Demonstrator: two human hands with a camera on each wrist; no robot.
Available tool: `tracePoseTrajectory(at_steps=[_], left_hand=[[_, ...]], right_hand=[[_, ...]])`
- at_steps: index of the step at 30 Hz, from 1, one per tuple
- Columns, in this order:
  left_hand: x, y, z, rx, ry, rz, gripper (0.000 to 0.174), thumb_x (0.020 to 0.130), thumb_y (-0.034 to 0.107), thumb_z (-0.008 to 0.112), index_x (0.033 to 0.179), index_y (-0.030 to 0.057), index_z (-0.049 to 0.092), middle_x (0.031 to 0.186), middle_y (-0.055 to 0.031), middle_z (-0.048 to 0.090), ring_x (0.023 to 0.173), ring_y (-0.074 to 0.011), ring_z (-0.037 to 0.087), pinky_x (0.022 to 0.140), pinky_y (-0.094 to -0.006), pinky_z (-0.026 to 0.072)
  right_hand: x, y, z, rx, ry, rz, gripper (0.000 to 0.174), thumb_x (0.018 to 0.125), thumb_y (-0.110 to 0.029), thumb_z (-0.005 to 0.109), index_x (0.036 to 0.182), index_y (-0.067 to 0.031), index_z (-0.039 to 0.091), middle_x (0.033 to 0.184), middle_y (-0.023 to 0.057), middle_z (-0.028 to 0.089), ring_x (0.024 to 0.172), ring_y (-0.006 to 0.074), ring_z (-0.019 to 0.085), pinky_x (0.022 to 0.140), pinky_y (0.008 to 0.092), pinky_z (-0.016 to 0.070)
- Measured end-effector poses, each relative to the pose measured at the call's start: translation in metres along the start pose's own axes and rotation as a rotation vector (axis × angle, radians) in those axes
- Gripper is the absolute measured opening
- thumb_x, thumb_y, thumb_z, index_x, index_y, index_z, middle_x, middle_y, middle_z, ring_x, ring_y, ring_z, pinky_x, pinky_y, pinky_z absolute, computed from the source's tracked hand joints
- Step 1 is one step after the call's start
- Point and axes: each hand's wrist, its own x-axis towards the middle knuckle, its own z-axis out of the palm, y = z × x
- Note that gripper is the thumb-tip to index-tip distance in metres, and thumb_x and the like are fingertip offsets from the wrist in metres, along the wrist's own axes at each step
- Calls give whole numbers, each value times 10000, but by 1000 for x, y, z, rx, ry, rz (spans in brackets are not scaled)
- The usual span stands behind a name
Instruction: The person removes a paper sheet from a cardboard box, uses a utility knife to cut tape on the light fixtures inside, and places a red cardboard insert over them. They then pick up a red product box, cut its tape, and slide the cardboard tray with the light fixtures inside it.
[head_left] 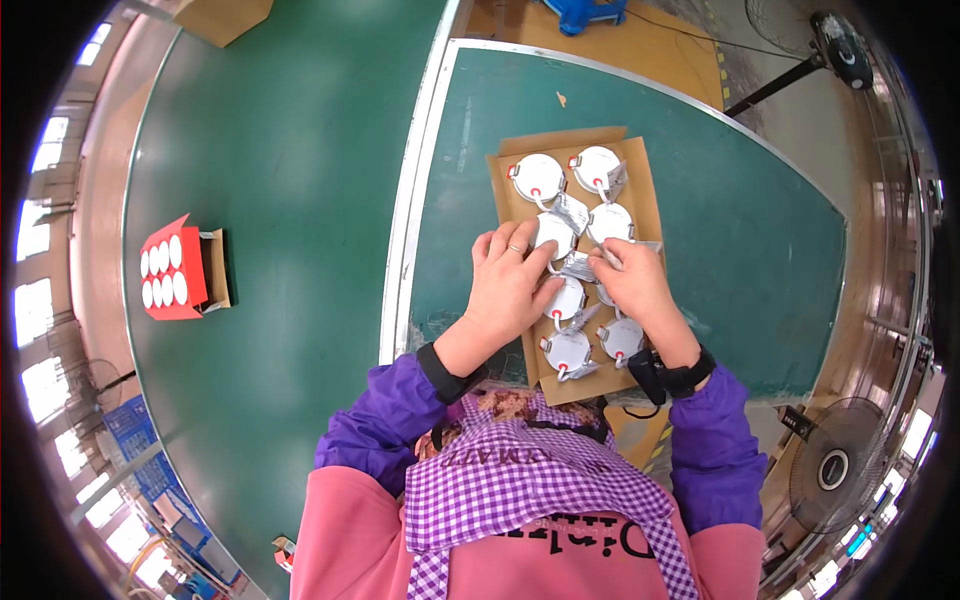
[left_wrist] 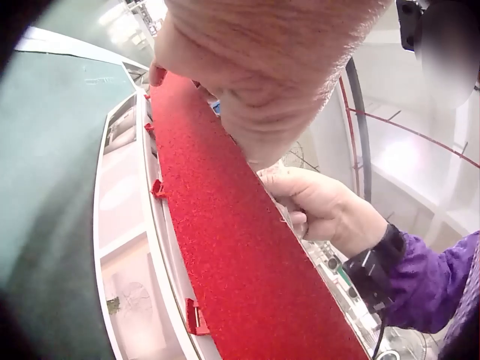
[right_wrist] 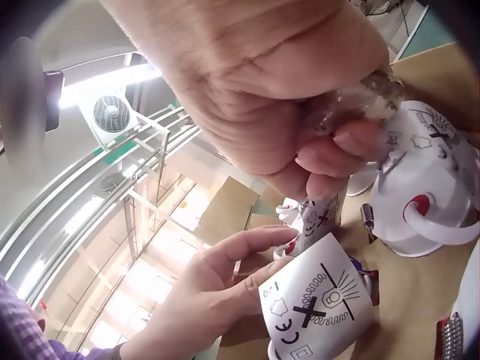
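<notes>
An open cardboard box (head_left: 652, 185) holds several round white lamp fittings (head_left: 538, 177) with spring clips, cable loops and printed tags (right_wrist: 319, 304). My left hand (head_left: 508, 283) lies over the box's left side, fingers spread, fingertips on a fitting in the middle of the left column. In the right wrist view its thumb and index finger are beside a tag. My right hand (head_left: 638, 288) pinches a small crumpled clear plastic bag (right_wrist: 349, 105) over the right column; the bag's contents are hidden. A red outer wall of the box runs beneath my left hand in the left wrist view.
On the green surface to the left stands a red box (head_left: 172, 268) with white circles on it. The green table (head_left: 740, 260) has a pale metal edge. A small brown scrap (head_left: 561, 99) lies behind the cardboard box. A fan (head_left: 832, 468) stands at the right.
</notes>
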Motion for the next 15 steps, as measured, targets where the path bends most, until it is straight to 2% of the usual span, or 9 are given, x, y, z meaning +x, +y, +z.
tracePoseTrajectory(at_steps=[5,7,11,13,14,15], left_hand=[[10,6,-1,82,-66,-16,480,680,277,730,1100,102,578,1222,-149,474,1172,-324,396,969,-500,263],[15,6,-1,103,-82,-14,512,674,282,734,1124,105,565,1223,-152,472,1174,-325,395,973,-507,256],[18,3,4,75,-89,-22,558,678,275,735,1169,102,533,1251,-159,461,1171,-333,401,970,-479,280],[18,1,5,53,-75,-31,567,677,272,738,1175,97,528,1261,-162,457,1170,-335,403,963,-468,292],[18,-1,4,61,-89,-26,579,676,266,740,1179,85,517,1269,-162,454,1171,-336,404,953,-459,304],[18,-2,3,69,-103,-21,592,675,260,743,1184,74,505,1278,-162,452,1171,-337,405,943,-449,317]], right_hand=[[4,2,-3,31,-2,-47,228,772,-150,597,953,-19,647,791,219,626,718,371,605,645,397,476],[11,2,-3,9,-117,28,313,758,-116,573,1057,-48,637,852,221,640,754,362,620,676,388,484],[9,-13,-15,152,-170,105,371,752,-110,563,1115,-56,614,902,227,642,803,362,625,716,391,487],[11,-17,-19,164,-277,257,405,750,-102,555,1152,-73,598,935,242,632,837,364,624,751,396,487],[11,-12,-16,167,-276,258,405,750,-102,555,1152,-73,598,935,242,632,837,364,624,751,396,487],[12,-6,-10,134,-179,179,423,753,-97,548,1174,-91,589,936,239,632,840,362,624,754,399,487]])
